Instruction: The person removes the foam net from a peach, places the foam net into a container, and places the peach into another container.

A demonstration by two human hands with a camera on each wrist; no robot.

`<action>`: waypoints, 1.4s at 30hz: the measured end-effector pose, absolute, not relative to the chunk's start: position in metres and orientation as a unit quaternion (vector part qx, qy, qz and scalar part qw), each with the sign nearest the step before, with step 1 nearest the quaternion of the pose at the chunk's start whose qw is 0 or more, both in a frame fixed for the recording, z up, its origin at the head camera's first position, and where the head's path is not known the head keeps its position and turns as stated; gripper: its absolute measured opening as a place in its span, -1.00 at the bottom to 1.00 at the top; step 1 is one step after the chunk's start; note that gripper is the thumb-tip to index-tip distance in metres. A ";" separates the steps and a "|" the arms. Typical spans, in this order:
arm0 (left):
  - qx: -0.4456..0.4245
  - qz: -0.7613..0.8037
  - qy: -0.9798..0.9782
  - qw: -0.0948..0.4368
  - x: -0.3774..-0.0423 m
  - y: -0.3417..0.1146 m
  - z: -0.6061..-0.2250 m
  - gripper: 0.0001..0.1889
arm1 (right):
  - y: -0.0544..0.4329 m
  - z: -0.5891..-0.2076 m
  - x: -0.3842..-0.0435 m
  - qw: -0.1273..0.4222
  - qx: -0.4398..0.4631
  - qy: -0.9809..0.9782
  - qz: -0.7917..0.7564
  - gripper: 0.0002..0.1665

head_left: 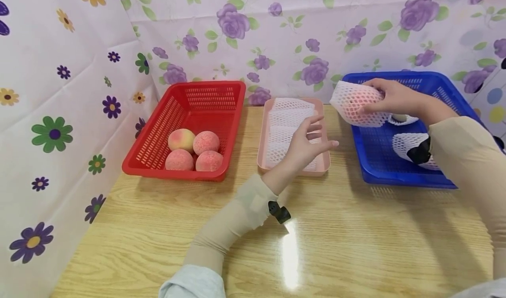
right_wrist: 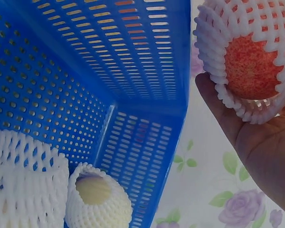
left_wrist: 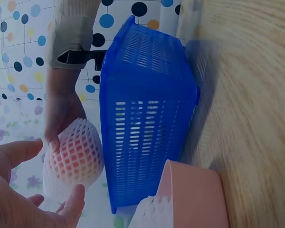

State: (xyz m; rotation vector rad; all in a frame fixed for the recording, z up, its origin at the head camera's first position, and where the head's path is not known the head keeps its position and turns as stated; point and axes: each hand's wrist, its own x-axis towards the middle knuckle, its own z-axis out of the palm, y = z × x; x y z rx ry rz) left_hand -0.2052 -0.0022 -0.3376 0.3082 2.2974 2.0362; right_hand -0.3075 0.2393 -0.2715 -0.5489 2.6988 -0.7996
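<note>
A peach in a white foam net [head_left: 357,104] is gripped by my right hand [head_left: 399,99], above the left rim of the blue basket [head_left: 371,157]. Red peach skin shows through the net's open end in the right wrist view. My left hand [head_left: 306,144] hovers over the pink tray [head_left: 326,162], fingers spread and holding nothing. Flat white foam nets [head_left: 282,135] lie in that tray. Inside the blue basket sit netted fruits, one at the front [head_left: 407,144] and a pale one [right_wrist: 97,192] behind it; my right arm partly hides them.
On the left stands a red basket [head_left: 148,173] with several bare peaches [head_left: 207,142] at its front. All the containers stand on a wooden table [head_left: 336,236]. A flowered cloth [head_left: 276,39] hangs behind them, and another covers the left side.
</note>
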 end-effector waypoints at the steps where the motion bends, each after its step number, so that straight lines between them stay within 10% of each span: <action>1: 0.102 0.653 0.750 0.023 -0.205 -0.003 -0.337 -0.23 | 0.239 -0.271 -0.307 0.136 -0.193 0.932 -0.274 -0.12; 19: 0.179 0.576 0.797 -0.045 -0.213 -0.004 -0.336 0.00 | 0.231 -0.273 -0.276 0.135 -0.269 0.912 -0.278 -0.25; 42: 0.233 0.638 0.733 0.022 -0.209 -0.018 -0.340 -0.14 | 0.205 -0.276 -0.248 0.130 -0.308 0.881 -0.333 -0.24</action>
